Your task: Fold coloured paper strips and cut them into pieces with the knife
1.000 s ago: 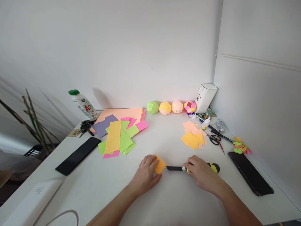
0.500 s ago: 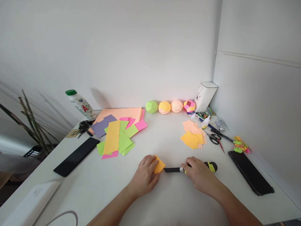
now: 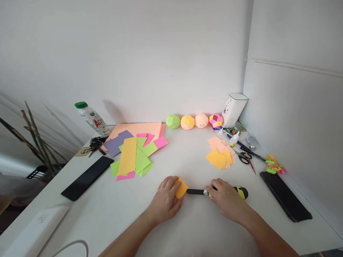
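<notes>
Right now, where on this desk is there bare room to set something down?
The middle, between the large paper pile and the orange and peach sheets, is bare; so is the stretch from your left hand to the long black slab. It's crowded at back right, around the glue bottle and scissors.

1. Front middle of the white desk: small orange paper square, held under the left grip; right of it, black-and-yellow utility knife, in the right grip.
2. Behind, leftward: overlapping green, yellow and pink paper sheets, partly on the large peach paper sheet.
3. Between that sheet and the tall white box: four faceted paper balls in a row.
4. Far left: flat black slab.
</notes>
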A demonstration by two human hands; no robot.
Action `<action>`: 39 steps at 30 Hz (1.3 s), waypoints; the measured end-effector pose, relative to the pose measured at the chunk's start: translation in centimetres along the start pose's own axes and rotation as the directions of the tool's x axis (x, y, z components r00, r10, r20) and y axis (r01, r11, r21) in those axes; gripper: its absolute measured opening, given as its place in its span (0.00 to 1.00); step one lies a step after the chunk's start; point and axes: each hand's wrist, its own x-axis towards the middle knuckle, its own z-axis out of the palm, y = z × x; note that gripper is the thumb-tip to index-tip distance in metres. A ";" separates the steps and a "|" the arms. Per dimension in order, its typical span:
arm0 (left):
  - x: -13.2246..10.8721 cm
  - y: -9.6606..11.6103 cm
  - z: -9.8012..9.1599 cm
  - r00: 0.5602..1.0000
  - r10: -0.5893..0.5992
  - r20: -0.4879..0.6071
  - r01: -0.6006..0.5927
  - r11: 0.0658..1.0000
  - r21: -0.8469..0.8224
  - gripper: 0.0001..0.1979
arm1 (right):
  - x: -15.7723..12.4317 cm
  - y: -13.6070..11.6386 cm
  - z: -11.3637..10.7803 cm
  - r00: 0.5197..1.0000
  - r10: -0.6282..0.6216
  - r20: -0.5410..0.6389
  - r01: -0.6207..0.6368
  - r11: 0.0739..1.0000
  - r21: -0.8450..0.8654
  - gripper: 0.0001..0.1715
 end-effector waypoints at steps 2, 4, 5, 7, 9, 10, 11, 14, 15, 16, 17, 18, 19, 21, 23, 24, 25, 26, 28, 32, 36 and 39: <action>-0.1 -0.2 0.1 1.000 0.011 0.023 -0.011 1.000 0.020 0.23 | 0.0 -0.1 0.1 1.000 -0.013 -0.011 0.013 1.000 0.000 0.20; -0.2 -0.3 0.0 0.999 0.023 0.044 -0.025 0.999 0.040 0.26 | 0.1 -0.2 0.3 0.999 -0.025 -0.029 0.026 1.000 0.002 0.20; -0.2 -0.3 -0.1 0.998 0.026 0.055 -0.029 0.998 0.049 0.27 | 0.1 -0.3 0.4 0.999 -0.031 -0.038 0.031 1.000 0.003 0.20; -0.2 -0.2 -0.4 0.997 0.028 0.078 -0.033 0.998 0.059 0.25 | 0.1 -0.4 0.5 0.998 -0.036 -0.047 0.036 0.999 -0.002 0.20; -0.2 0.0 -0.6 0.996 0.026 0.090 -0.031 0.997 0.064 0.24 | 0.1 -0.4 0.6 0.998 -0.037 -0.047 0.036 0.999 -0.011 0.21; -0.1 0.1 -0.7 0.996 0.023 0.090 -0.029 0.997 0.066 0.23 | 0.1 -0.3 0.6 0.998 -0.036 -0.046 0.035 0.999 -0.014 0.21; -0.1 0.1 -0.7 0.996 0.020 0.088 -0.027 0.997 0.069 0.22 | 0.2 -0.3 0.6 0.998 -0.034 -0.046 0.033 0.999 -0.015 0.21; 0.0 0.1 -0.5 0.998 0.006 0.058 -0.011 0.996 0.084 0.18 | 0.2 -0.1 0.6 0.998 -0.020 -0.053 0.019 1.000 -0.016 0.21; 0.1 0.1 -0.4 0.999 0.001 0.041 -0.005 0.996 0.091 0.18 | 0.2 0.1 0.6 0.998 -0.010 -0.061 0.008 1.000 -0.021 0.21; 0.1 0.0 -0.2 1.000 -0.006 0.022 0.004 0.995 0.101 0.16 | 0.2 0.2 0.6 0.997 0.002 -0.073 -0.004 1.000 -0.027 0.20; 0.1 -0.1 -0.1 1.000 -0.016 0.008 0.015 0.993 0.116 0.15 | 0.2 0.4 0.6 0.996 0.015 -0.089 -0.018 0.999 -0.032 0.20; 0.2 -0.1 0.0 1.000 -0.028 0.000 0.028 0.990 0.137 0.13 | 0.2 0.6 0.6 0.994 0.028 -0.107 -0.032 0.999 -0.035 0.19; 0.2 -0.2 0.1 0.999 -0.042 -0.002 0.042 0.986 0.162 0.12 | 0.1 0.7 0.5 0.992 0.039 -0.121 -0.043 0.999 -0.032 0.19; 0.2 -0.3 0.1 0.997 -0.075 -0.003 0.074 0.976 0.203 0.12 | 0.1 0.9 0.4 0.991 0.041 -0.130 -0.042 0.999 -0.003 0.19; 0.2 -0.3 -0.3 0.997 -0.075 -0.013 0.077 0.980 0.185 0.11 | 0.0 0.8 0.1 0.994 0.021 -0.105 -0.017 0.999 0.048 0.19; 0.2 -0.2 -0.5 0.999 -0.052 -0.013 0.054 0.988 0.146 0.11 | -0.1 0.6 -0.2 0.996 0.007 -0.086 -0.001 0.997 0.073 0.19; 0.2 -0.2 -0.9 1.000 -0.014 -0.004 0.014 0.995 0.095 0.13 | -0.1 0.5 -0.4 0.998 -0.006 -0.067 0.012 0.996 0.094 0.18; 0.2 -0.1 -1.3 0.999 0.034 0.016 -0.034 0.999 0.040 0.16 | -0.1 0.3 -0.6 0.999 -0.016 -0.049 0.022 0.994 0.109 0.18; 0.2 0.1 -1.9 0.990 0.113 0.086 -0.111 0.993 -0.036 0.20 | -0.1 0.1 -1.0 0.999 -0.033 -0.014 0.035 0.991 0.126 0.18; 0.1 0.0 -2.0 0.987 0.054 0.148 -0.059 0.998 0.030 0.18 | -0.2 -0.2 -1.5 0.996 -0.075 0.052 0.068 0.989 0.131 0.16; 0.2 -0.4 -0.7 0.989 -0.135 0.060 0.122 0.975 0.183 0.11 | -0.2 -0.5 -1.5 0.990 -0.112 0.089 0.096 0.981 0.167 0.17; 0.4 -0.6 -0.1 0.977 -0.214 0.010 0.203 0.942 0.267 0.06 | -0.1 -0.9 -1.4 0.986 -0.136 0.097 0.117 0.976 0.182 0.19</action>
